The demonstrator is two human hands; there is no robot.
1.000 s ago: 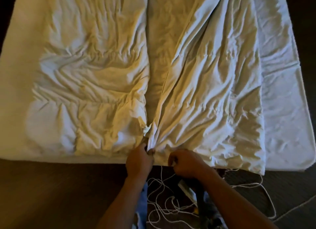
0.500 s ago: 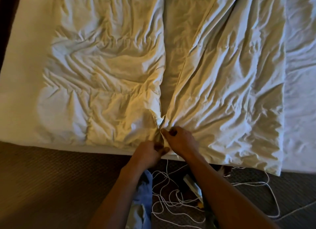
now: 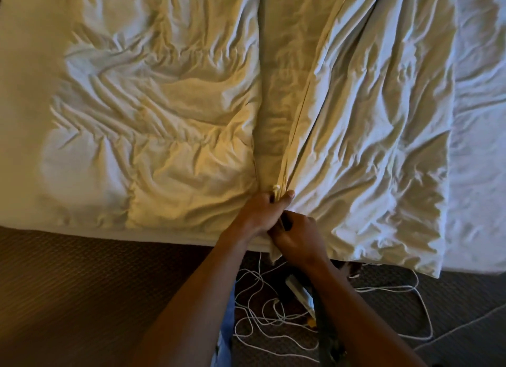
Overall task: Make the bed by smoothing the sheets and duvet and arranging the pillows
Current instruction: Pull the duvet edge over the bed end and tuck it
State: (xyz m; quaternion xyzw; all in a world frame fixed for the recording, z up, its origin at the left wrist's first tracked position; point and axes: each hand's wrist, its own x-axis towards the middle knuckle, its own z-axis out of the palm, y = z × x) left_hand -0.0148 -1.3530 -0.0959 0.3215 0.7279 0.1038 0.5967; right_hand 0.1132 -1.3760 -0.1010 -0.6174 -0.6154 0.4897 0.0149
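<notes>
Presently, both hands meet at the near edge of the bed, where two panels of the white duvet (image 3: 169, 125) come together. The left hand (image 3: 261, 212) is curled tight on a bunched fold of the duvet, thumb and fingers clamped, a small knot of fabric showing just above the knuckles. The right hand (image 3: 297, 236) sits just below and touching it, fingers curled round the same edge. The duvet lies wrinkled across the mattress; a bare sheet (image 3: 482, 147) shows at right. White cables (image 3: 262, 320) lie tangled on the carpet (image 3: 82, 298).
</notes>
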